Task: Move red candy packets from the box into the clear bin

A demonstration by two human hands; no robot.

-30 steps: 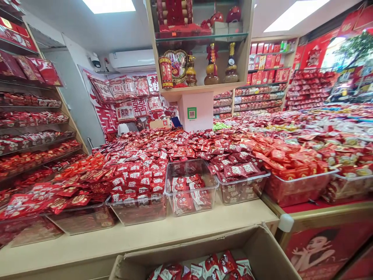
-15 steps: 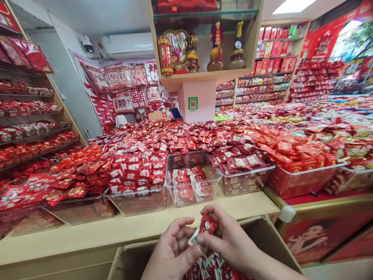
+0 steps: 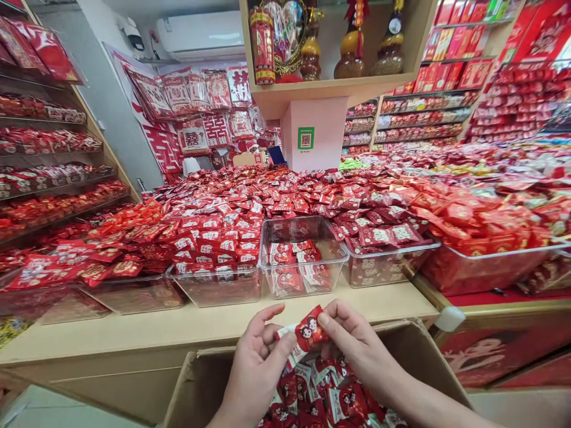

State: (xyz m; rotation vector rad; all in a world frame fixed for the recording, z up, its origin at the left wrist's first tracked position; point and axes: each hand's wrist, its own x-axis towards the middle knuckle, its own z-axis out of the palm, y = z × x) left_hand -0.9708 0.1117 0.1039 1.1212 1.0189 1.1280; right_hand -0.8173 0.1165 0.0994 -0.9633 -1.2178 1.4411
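Note:
Between my two hands is a small red and white candy packet (image 3: 307,334) printed with two cartoon figures. My left hand (image 3: 261,351) pinches its white lower-left end between thumb and fingers. On the red right end, my right hand (image 3: 352,336) grips with thumb and fingertips. Both hands are over an open cardboard box (image 3: 423,351) that holds many loose packets (image 3: 343,401) of the same look. Beyond the hands stands a clear plastic bin (image 3: 303,270), partly filled with similar red and white packets (image 3: 285,279) laid in rows.
A wooden ledge (image 3: 223,321) runs in front of the bins. Heaped bins of red packets (image 3: 214,249) and maroon packets (image 3: 388,235) flank the partly filled one. Overhead juts a display cabinet (image 3: 339,89) on a white pillar (image 3: 319,134). Shelves (image 3: 57,172) line the left side.
The packet has been turned so its printed face shows flat, and my left hand now pinches its white end. The view has tipped downward, showing more of the box's contents.

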